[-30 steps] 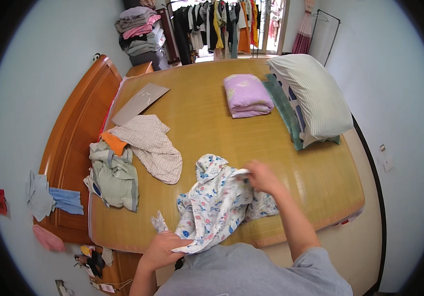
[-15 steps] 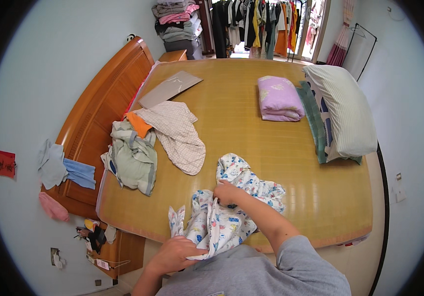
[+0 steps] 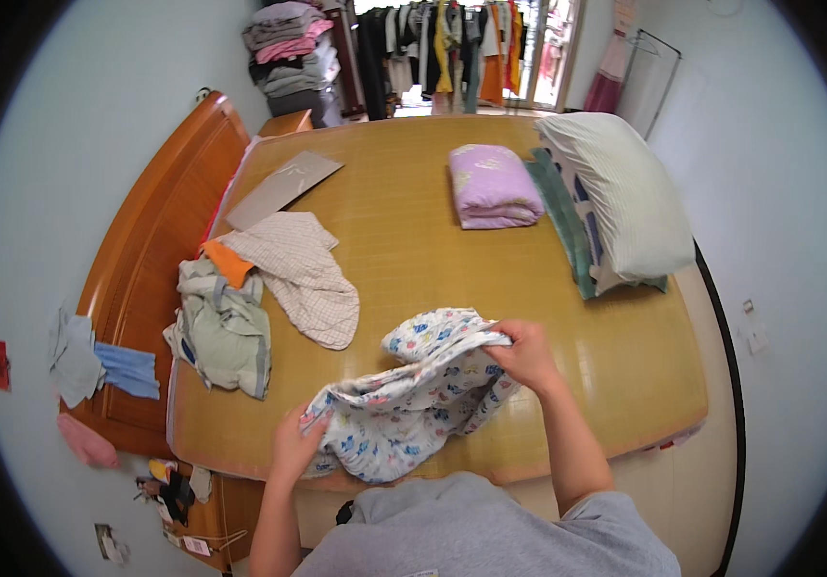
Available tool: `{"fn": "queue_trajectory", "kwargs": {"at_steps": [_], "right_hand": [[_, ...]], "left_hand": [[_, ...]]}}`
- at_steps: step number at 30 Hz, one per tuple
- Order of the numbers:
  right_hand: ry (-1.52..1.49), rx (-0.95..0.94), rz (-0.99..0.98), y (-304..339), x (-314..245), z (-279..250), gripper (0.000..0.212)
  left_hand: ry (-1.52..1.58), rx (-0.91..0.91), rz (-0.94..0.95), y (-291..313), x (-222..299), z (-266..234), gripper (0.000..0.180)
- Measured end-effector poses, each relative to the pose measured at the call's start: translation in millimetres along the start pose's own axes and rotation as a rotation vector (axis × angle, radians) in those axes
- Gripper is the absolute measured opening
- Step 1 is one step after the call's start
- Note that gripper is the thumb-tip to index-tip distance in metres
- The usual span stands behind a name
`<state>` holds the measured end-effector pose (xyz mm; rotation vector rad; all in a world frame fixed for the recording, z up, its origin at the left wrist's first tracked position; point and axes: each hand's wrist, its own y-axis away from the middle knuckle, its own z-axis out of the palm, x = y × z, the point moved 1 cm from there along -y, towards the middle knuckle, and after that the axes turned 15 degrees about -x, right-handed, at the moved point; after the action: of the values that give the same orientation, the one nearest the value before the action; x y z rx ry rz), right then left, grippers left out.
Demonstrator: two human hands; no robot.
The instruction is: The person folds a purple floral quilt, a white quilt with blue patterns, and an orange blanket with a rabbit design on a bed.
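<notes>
Having moved farther apart, left hand (image 3: 298,442) and right hand (image 3: 521,352) each pinch the printed cloth (image 3: 380,442), lower centre; its long axis rises from lower left toward upper right.

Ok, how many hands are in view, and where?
2. The left hand grips the left end of the printed white cloth; the right hand grips its upper right edge. No other hand shows.
</notes>
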<state>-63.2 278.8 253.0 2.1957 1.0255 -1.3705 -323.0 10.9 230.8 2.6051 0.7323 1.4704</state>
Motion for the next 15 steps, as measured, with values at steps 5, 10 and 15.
{"fn": "queue_trajectory", "kwargs": {"at_steps": [5, 10, 15], "right_hand": [[0.152, -0.139, -0.086, 30, -22, 23, 0.015], [0.228, -0.267, -0.207, 49, -13, 52, 0.022], [0.094, -0.287, -0.226, 72, 17, 45, 0.029]], "left_hand": [[-0.524, -0.092, 0.48, -37, 88, 51, 0.083], [-0.328, -0.499, 0.588, -63, 109, 94, 0.049], [-0.255, -0.595, 0.46, -55, 101, 94, 0.021]]}}
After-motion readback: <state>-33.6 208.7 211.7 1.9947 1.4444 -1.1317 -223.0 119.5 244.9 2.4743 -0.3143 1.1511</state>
